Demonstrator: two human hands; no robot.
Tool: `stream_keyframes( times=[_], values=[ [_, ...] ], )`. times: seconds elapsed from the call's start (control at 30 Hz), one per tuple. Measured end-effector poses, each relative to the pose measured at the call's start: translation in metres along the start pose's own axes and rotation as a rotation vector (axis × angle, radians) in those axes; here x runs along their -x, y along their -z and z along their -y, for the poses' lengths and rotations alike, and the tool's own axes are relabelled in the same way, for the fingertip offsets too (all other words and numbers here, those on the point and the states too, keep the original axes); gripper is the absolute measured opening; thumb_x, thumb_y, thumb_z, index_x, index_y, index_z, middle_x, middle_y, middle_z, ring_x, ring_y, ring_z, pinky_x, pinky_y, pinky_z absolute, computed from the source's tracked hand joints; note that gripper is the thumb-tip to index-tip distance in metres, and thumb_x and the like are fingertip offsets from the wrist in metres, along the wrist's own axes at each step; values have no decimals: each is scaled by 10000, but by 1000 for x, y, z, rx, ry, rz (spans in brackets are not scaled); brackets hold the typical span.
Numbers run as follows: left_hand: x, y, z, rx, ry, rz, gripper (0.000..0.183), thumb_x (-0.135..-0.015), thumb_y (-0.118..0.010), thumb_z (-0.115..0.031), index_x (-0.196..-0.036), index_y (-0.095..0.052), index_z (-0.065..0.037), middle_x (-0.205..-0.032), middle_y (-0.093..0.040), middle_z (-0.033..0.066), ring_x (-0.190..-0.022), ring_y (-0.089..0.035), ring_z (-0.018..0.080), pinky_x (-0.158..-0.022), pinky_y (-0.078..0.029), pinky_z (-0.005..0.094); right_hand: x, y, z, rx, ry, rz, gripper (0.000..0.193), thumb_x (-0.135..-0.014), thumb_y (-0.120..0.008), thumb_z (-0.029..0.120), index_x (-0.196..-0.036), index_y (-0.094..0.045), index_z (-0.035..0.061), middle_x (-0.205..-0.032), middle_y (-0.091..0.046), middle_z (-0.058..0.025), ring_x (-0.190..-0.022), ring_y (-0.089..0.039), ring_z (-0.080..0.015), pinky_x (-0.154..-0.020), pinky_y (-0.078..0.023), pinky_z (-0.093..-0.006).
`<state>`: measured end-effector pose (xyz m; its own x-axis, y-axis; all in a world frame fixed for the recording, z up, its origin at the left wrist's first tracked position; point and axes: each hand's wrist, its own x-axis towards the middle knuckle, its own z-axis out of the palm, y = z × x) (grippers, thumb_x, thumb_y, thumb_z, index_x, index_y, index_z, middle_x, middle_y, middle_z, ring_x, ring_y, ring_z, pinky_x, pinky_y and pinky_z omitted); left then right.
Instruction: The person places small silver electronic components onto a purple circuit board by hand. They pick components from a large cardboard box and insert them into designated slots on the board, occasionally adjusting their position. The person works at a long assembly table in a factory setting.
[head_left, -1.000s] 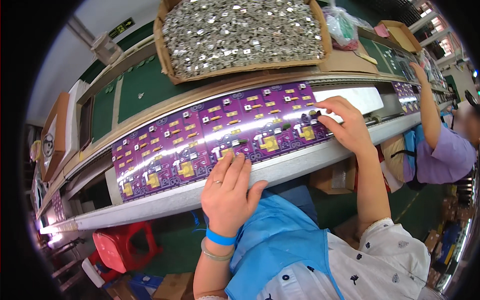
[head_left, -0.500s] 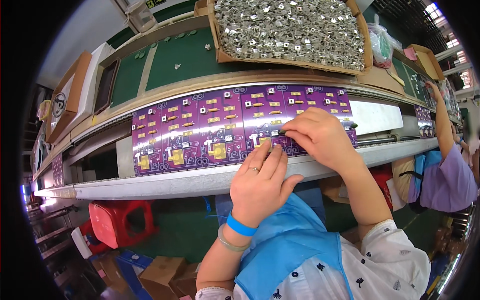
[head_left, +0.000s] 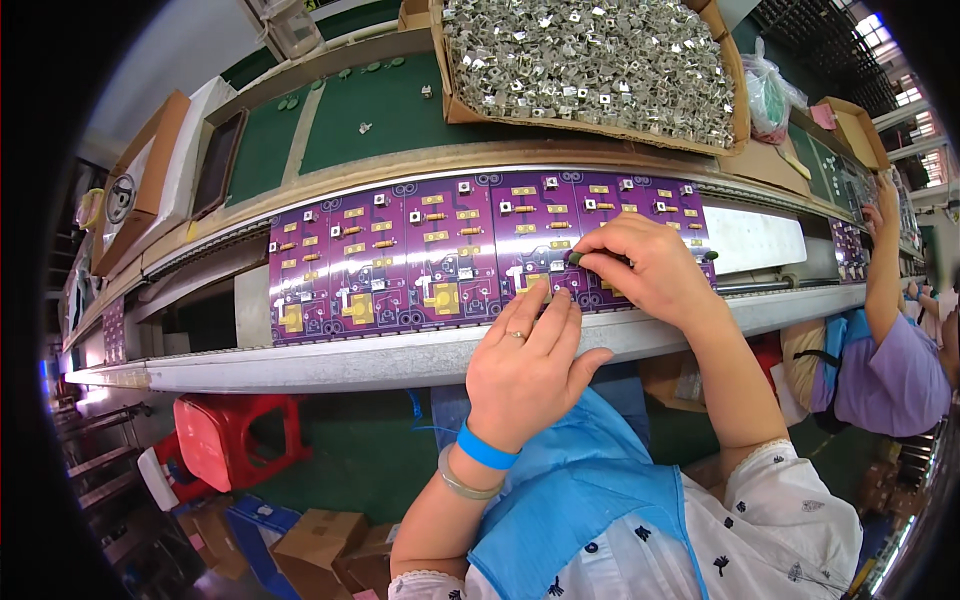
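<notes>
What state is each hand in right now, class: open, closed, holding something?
Left hand: open, touching the purple board, holding nothing visible.
Right hand: closed, pinching a small dark green part.

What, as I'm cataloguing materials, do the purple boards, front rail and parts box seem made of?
Purple boards: probably rigid laminate, glossy, reflecting light in bright streaks.
Front rail: likely bare metal, dull grey with scuffs.
Parts box: apparently matte brown cardboard, with worn edges.

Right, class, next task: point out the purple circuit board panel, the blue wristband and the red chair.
Purple circuit board panel (head_left: 402,272): head view, surface left of the hands.
Blue wristband (head_left: 488,447): head view, outer face, midway along.
Red chair (head_left: 207,440): head view, broad solid panel.
</notes>
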<state>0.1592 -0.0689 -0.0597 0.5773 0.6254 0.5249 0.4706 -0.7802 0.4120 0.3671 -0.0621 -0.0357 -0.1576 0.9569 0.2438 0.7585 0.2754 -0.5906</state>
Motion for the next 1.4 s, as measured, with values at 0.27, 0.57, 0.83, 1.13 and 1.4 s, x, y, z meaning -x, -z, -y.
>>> stream_keyframes(
  times=[0.27,0.57,0.83,1.13,1.4],
  values=[
    [1,-1,0,-13,2,32,399,-785,-764,-348,-1025,-736,-30,-1104,-715,104,-1134,-653,306,-946,-536,414,19,34,3,26,-129,-205,181,-890,-694,121,-1038,-709,19,-911,-703,-112,-830,-655,-240,-754,-514,-338],
    [-12,-8,-24,127,-90,86,445,-758,-795,-231,-1128,-696,-6,-1209,-660,160,-1206,-601,348,-994,-499,493,102,101,-102,-619,-778,-208,523,-1064,-463,424,-1267,-602,-37,-1116,-706,-144,-1018,-683,-206,-873,-539,-318],
    [-53,-72,-92,297,-323,293,542,-847,-722,-377,-1231,-640,-5,-1337,-585,203,-1308,-521,349,-1101,-417,466,84,100,-126,-1292,-1024,180,816,-1022,-297,652,-1281,-557,-78,-1161,-687,-217,-1037,-697,-303,-927,-549,-408],
    [-56,-85,-97,194,-307,421,617,-877,-691,-420,-1329,-579,-16,-1383,-538,240,-1325,-495,373,-1121,-387,489,81,90,-142,-1421,-1038,279,812,-1035,-276,631,-1285,-559,-88,-1189,-683,-230,-1034,-705,-337,-921,-556,-426],
    [-86,-81,-95,128,-260,414,681,-923,-627,-420,-1397,-498,51,-1463,-483,239,-1390,-435,384,-1163,-320,514,87,94,-144,-1471,-979,290,785,-1034,-287,632,-1194,-614,-63,-1078,-722,-208,-952,-731,-296,-880,-572,-424]
  ],
)
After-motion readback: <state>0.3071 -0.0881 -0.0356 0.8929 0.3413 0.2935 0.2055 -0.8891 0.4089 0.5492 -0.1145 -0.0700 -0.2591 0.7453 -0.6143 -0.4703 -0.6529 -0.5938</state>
